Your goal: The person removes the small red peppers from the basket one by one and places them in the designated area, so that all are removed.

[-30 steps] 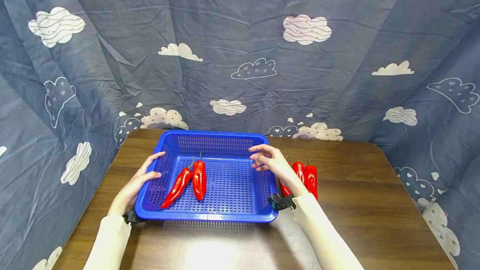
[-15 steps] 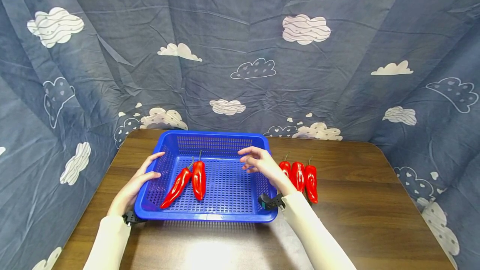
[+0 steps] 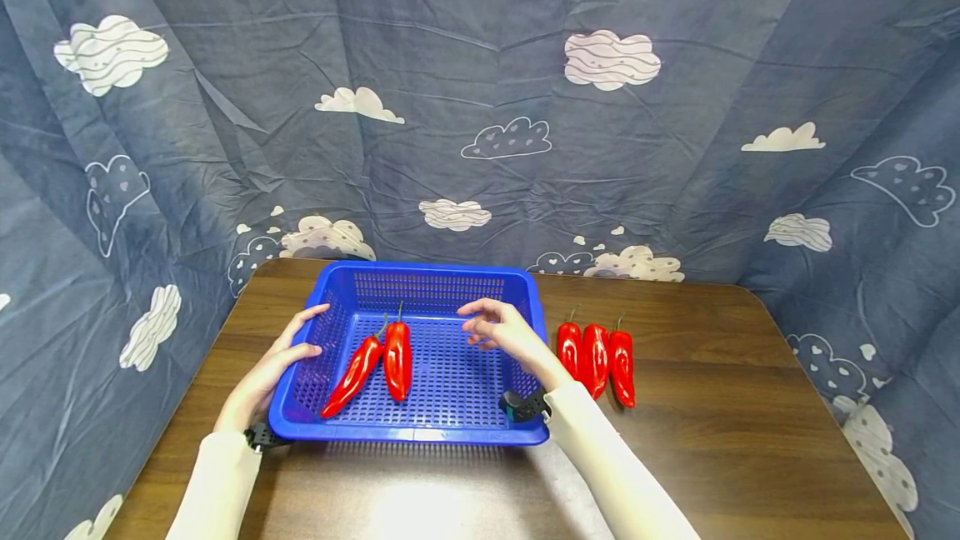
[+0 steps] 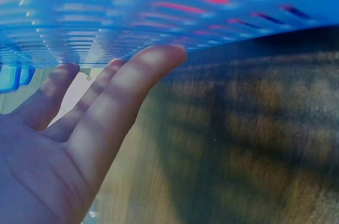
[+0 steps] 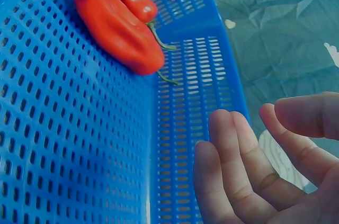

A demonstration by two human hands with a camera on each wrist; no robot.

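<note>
A blue plastic basket with slotted walls stands on the table. My left hand holds its left rim, thumb and a finger over the edge; in the left wrist view other fingers lie against the outer wall. Inside the basket, toward the left, lie two red peppers, one slanted and one more upright, with green stems. Over the basket's right part hovers my right hand, fingers loosely bent and nothing between them. It is apart from both peppers, which also show in the right wrist view.
Three more red peppers lie side by side on the brown wooden table, right of the basket; my right forearm crosses near them. A dark blue curtain with white clouds hangs behind and at the sides.
My right hand has moved left, from the basket's right rim to further over its inside, and the peppers on the table now show more fully. The left hand and basket stay put.
</note>
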